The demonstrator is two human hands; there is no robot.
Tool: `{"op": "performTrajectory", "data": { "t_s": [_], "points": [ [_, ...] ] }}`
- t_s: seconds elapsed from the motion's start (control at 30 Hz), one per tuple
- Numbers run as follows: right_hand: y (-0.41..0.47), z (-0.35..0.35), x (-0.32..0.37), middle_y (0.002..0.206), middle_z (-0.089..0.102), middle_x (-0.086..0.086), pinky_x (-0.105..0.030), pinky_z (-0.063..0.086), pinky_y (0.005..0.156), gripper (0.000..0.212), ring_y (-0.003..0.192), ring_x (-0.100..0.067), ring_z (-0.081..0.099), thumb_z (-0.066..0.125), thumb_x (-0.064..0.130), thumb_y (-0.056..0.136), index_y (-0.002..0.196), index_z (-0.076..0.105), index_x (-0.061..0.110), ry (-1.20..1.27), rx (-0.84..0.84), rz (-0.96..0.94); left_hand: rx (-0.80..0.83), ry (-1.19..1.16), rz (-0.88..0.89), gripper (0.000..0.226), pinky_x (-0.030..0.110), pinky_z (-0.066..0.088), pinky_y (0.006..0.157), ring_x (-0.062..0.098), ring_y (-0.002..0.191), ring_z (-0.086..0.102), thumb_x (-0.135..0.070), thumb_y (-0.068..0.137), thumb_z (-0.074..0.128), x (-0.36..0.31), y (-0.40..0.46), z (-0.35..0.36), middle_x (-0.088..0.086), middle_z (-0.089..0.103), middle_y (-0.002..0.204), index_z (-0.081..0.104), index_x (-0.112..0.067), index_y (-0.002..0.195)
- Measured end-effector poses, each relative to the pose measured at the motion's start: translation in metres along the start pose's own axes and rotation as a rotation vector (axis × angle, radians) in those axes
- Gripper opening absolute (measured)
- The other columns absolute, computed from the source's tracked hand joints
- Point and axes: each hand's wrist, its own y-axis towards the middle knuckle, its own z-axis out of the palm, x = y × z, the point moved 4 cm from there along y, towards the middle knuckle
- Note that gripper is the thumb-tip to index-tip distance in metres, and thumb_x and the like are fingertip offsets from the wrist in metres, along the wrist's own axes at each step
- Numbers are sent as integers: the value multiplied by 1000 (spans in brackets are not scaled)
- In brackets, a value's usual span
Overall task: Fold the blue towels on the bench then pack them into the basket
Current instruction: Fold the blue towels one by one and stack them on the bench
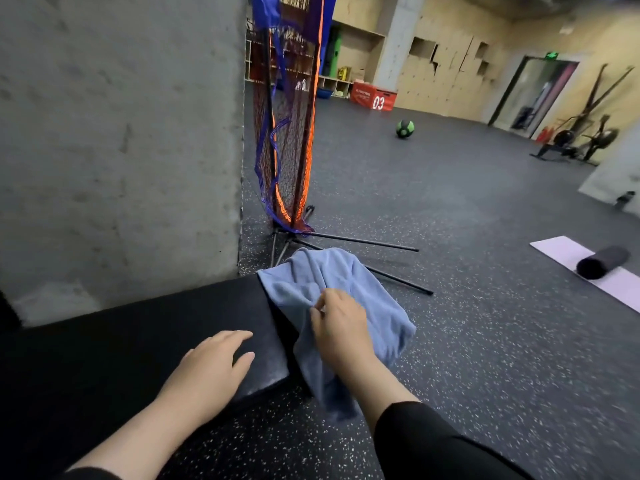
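From the head view, the left hand (211,367) is lying palm down on the black padded worktop (138,341), its fingers (239,336) stretched nearly straight and slightly spread, holding nothing, with the forearm running back toward the lower left. The right hand (341,325) is reaching forward past the worktop's end, wrist bent a little, its thumb and fingertips pinching a fold of the blue towel (346,271). The towel is draping crumpled over the worktop's far right corner and hanging down its end toward the speckled floor (485,341). A black sleeve (433,441) is covering the right forearm. Just beyond the towel, a netted stand (287,133) in orange and blue is leaning beside the concrete wall (121,133), its black legs splaying across the floor. Farther off, a green and black ball (404,128) is sitting on the floor.
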Motion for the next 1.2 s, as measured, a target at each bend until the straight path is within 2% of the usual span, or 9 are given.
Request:
{"op": "performTrajectory", "data": {
  "t_s": [0.2,0.3,0.4,0.53,0.6,0.7,0.8,0.97,1.2],
  "points": [
    [-11,-8,65,73,56,11,-27,35,70,16,67,-1,50,53,32,100,87,46,25,505,196,-15,-47,-567,-92,40,23,38,103,4,123,53,-40,100,57,0,3,-9,-14,61,132,57,-33,140],
    [-14,1,92,69,52,13,-22,39,67,14,62,-1,44,55,27,99,87,48,23,643,242,-28,-55,-855,-180,26,38,47,108,4,113,65,-44,97,61,9,2,-14,-14,72,119,68,-39,121],
    [-14,5,115,69,50,12,-15,37,63,18,59,2,42,57,24,99,85,47,21,741,235,-26,-45,-945,-182,22,45,51,105,9,107,70,-41,98,64,22,-8,-24,-9,77,109,73,-33,116],
    [-15,15,156,67,49,11,-12,38,60,16,55,3,42,58,21,99,86,50,17,781,253,-70,-43,-1029,-195,19,49,51,91,24,99,67,-32,101,61,41,-26,-45,17,74,108,75,-22,108],
    [-19,21,180,66,49,11,-11,38,60,15,53,3,42,58,19,99,87,49,15,814,285,-109,-65,-1074,-243,20,51,52,91,31,101,69,-27,102,59,54,-34,-53,16,75,107,74,-15,108],
    [-25,31,216,68,53,13,-13,40,64,18,59,4,44,58,19,99,84,49,20,858,338,-181,-185,-1149,-321,21,40,50,81,29,97,70,-18,105,52,75,-45,-69,11,77,102,70,-9,108],
    [-28,44,241,91,65,10,-14,42,72,3,81,0,56,55,27,101,102,58,25,826,384,-214,-367,-1333,-440,24,38,55,83,27,95,72,-19,105,49,103,-57,-91,16,76,106,70,-9,111],
    [-44,94,235,130,62,4,-28,47,98,47,118,-12,60,57,35,100,142,49,18,524,616,-192,-364,-1455,-535,29,44,56,96,28,103,73,-29,103,57,148,-84,-114,14,76,111,71,-9,119],
    [-70,117,250,103,76,7,-35,57,89,30,100,-10,71,68,38,92,118,67,24,788,835,-181,-256,-1436,-529,33,53,50,105,29,112,70,-30,110,42,171,-101,-118,12,74,118,64,-14,128]
  ]
}}
